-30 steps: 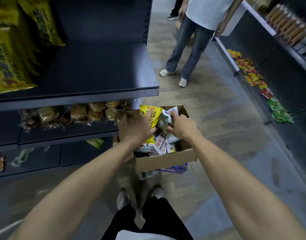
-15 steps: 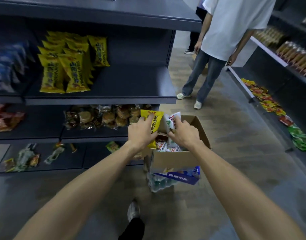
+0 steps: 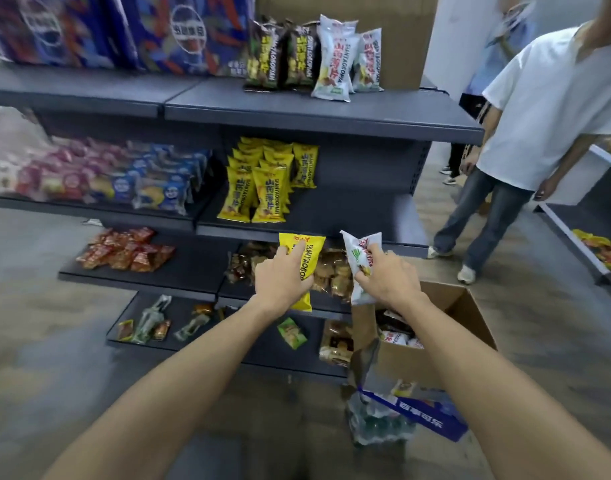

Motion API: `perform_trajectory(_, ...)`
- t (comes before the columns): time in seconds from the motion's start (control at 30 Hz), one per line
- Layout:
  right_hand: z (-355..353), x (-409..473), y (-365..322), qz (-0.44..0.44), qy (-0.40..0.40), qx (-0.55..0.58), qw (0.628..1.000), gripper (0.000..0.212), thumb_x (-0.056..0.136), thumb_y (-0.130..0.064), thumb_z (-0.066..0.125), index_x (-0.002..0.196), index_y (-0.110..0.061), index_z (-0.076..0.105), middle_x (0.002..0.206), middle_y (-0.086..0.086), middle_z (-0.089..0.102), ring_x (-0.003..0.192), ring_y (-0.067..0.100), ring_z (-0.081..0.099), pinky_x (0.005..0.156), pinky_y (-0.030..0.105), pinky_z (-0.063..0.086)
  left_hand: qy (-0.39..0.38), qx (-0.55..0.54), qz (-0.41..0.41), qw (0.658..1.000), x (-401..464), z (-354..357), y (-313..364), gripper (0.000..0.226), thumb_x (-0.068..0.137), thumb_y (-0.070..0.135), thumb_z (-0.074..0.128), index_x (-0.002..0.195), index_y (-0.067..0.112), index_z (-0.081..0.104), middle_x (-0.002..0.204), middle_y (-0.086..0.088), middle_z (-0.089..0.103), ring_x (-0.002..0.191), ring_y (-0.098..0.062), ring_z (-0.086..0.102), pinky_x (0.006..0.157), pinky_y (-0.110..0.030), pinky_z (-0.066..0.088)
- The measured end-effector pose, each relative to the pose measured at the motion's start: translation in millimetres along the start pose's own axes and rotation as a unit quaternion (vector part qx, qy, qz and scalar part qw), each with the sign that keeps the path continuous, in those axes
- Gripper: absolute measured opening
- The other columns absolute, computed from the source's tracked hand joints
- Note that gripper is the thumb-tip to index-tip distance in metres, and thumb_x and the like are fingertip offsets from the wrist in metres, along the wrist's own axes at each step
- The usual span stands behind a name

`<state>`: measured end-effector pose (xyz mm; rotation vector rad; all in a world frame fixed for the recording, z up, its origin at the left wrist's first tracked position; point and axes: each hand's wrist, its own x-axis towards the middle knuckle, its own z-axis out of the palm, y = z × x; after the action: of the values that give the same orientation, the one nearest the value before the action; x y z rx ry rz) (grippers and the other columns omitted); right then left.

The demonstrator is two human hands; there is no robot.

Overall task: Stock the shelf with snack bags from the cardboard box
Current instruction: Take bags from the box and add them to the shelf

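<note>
The left hand (image 3: 282,284) is gripping a yellow snack bag (image 3: 302,268), fingers curled over its front, with the bag's top edge sticking up above the knuckles and its bottom corner poking out below the palm. The right hand (image 3: 383,277) is clutching a white snack bag (image 3: 358,252), which is rising up and to the left out of the fist. Both bags are hanging in the air before the dark shelf (image 3: 318,114), just below a row of matching yellow bags (image 3: 262,183). The open cardboard box (image 3: 466,323) is sitting below the right forearm, more packets showing inside it.
</note>
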<state>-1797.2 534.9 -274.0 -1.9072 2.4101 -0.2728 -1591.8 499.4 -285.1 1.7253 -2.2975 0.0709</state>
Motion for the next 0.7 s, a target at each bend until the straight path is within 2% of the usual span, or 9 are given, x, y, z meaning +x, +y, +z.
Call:
perform_trajectory(0.13,-0.1,15.9,-37.0,0.008,0.007,0.0,1.0,0.054,0.09,-0.049,0.052,0.137,-0.026,0.036,0.113,0.01,0.059,0.1,0.036,0.061,0.077,0.04,0.045,0.009,0.008,-0.005,1.0,10.7,-10.7,-35.2,0.074,0.088,0.057,0.055,0.15,0.03,0.026,0.122,-0.005,0.057,0.088,-0.029,0.066,0.061,-0.032,0.041)
perform_trajectory(0.37,0.1,49.0,-79.1,0.065,0.077,-0.007,0.995,0.051,0.093,-0.05,0.05,0.134,-0.023,0.036,0.111,0.011,0.055,0.095,0.037,0.061,0.069,0.038,0.038,0.034,0.021,0.034,0.999,54.3,-0.2,-84.4,0.074,0.089,0.064,0.048,0.15,0.028,0.026,0.117,-0.005,0.057,0.081,-0.029,0.066,0.058,-0.032,0.042)
perform_trajectory(0.53,2.0,65.5,-85.0,0.086,0.095,-0.008,0.992,0.051,0.093,-0.049,0.05,0.134,-0.022,0.036,0.111,0.01,0.056,0.093,0.034,0.062,0.068,0.037,0.041,0.031,-0.007,0.047,0.998,88.1,8.3,-84.1,0.071,0.09,0.061,0.05,0.149,0.027,0.027,0.125,-0.007,0.054,0.089,-0.031,0.066,0.064,-0.035,0.046)
perform_trajectory(0.7,2.8,110.0,-69.4,0.086,0.091,-0.009,0.992,0.055,0.093,-0.049,0.05,0.138,-0.021,0.034,0.116,0.012,0.057,0.096,0.037,0.063,0.07,0.038,0.041,0.029,-0.021,0.041,0.999,134.4,19.7,-63.7,0.067,0.088,0.059,0.054,0.142,0.025,0.034,0.119,-0.008,0.056,0.09,-0.035,0.065,0.066,-0.039,0.049)
